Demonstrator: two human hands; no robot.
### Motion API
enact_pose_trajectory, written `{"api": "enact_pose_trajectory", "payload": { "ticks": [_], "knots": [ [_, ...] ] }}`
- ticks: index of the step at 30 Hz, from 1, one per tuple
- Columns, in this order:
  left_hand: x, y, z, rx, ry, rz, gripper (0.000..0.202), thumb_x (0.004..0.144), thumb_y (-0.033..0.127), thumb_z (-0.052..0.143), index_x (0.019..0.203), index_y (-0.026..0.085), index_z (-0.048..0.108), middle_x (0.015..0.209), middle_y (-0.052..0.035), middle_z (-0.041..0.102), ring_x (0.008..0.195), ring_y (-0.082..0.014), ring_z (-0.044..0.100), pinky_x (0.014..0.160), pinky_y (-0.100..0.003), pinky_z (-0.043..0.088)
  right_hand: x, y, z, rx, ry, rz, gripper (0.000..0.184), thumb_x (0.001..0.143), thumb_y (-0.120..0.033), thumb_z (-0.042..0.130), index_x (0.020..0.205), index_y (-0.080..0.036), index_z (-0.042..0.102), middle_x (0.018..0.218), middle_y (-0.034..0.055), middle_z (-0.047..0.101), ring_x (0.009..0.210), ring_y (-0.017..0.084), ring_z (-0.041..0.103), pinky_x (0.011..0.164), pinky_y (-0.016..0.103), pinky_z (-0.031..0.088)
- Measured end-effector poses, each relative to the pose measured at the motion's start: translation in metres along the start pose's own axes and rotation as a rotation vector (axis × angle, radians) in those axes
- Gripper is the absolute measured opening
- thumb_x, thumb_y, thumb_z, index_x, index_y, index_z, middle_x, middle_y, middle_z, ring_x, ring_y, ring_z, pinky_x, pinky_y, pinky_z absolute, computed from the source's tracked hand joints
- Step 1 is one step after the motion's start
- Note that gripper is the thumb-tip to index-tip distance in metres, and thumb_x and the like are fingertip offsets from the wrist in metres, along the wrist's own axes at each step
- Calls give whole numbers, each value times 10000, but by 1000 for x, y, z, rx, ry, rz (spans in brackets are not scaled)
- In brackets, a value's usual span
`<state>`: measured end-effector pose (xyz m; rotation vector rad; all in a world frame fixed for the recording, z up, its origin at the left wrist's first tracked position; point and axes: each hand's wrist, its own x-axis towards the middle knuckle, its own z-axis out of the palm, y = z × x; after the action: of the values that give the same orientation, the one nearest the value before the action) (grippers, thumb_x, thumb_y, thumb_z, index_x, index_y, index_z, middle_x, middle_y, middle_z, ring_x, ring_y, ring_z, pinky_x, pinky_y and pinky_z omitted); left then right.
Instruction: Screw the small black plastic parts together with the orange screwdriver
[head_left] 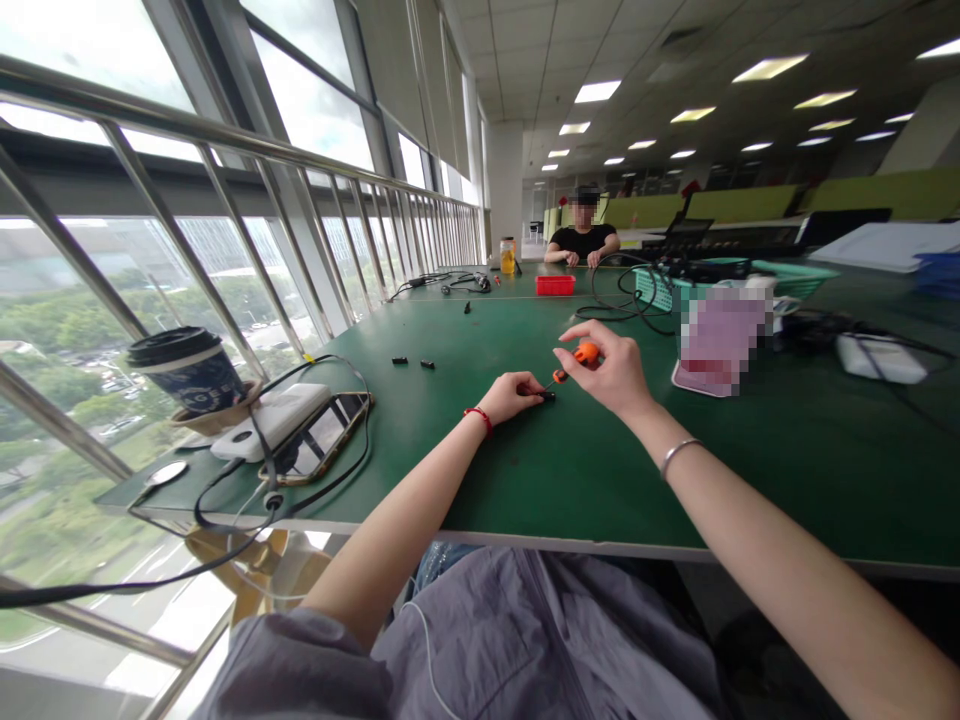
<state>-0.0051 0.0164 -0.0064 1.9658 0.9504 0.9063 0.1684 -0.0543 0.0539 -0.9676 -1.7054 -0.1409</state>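
My left hand (511,395) rests on the green table (570,470), fingers pinched shut on a small black part (547,396). My right hand (611,372) hovers just right of it, closed around a small screwdriver with an orange handle (586,352). The screwdriver's tip points down-left into the black part. A red cord circles my left wrist and a silver bangle sits on my right.
Two small black parts (413,361) lie further left. A lidded coffee cup (189,370), a white power bank (272,420), a phone and cables sit at the left edge by the railing. A red tray (555,285), teal basket (664,285), white device (881,358) and a seated person (583,238) are beyond.
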Motion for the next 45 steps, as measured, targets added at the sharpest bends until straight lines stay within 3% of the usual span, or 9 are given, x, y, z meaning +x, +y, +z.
{"api": "enact_pose_trajectory", "payload": {
  "ticks": [6,13,19,26,31,33,39,45],
  "knots": [
    [0,0,0,9,1,-11,72,696,106,678,702,108,606,752,-34,689,694,-110,608,730,-250,496,-1,2,1,83,-12,-64,310,753,-293,608,1050,-220,560,747,-10,642,577,126,572,599,259,445],
    [0,1,1,6,-2,-11,70,695,101,679,709,107,611,739,-32,683,694,-109,607,736,-251,495,0,-1,0,-6,-10,-12,196,761,-398,623,826,-213,610,561,-28,552,490,123,505,543,260,403],
    [0,1,1,2,1,-4,86,689,110,681,690,109,595,742,-28,683,691,-107,601,724,-246,491,-1,1,2,89,12,-70,333,756,-310,617,1067,-215,543,784,0,649,601,128,582,620,262,456],
    [0,0,1,13,-6,-6,60,697,107,670,717,107,613,744,-34,686,704,-116,613,740,-257,495,0,1,0,27,-15,-30,254,768,-365,623,962,-212,570,527,-68,487,469,100,445,530,239,379],
    [1,-1,0,24,1,-7,77,697,123,678,711,111,604,762,-36,692,708,-115,612,737,-255,497,-1,3,2,102,17,-81,441,737,-269,612,1161,-226,496,759,-26,600,588,114,553,607,248,445],
    [1,0,0,26,0,-9,77,698,124,678,709,110,603,760,-36,691,701,-112,609,733,-251,495,-1,3,2,106,13,-87,427,732,-260,609,1144,-222,506,782,-18,607,603,116,563,599,246,443],
    [0,0,0,24,0,0,58,699,106,672,723,109,620,745,-34,691,702,-113,618,737,-250,499,0,-1,-3,29,-35,-49,186,767,-319,599,913,-203,600,510,-65,462,459,103,441,533,245,390],
    [0,0,0,30,0,-2,65,699,115,674,709,109,611,741,-31,688,691,-112,612,725,-248,496,-1,1,1,112,14,-104,408,739,-268,615,1135,-215,533,768,-13,617,598,119,570,614,249,457]
  ]
}}
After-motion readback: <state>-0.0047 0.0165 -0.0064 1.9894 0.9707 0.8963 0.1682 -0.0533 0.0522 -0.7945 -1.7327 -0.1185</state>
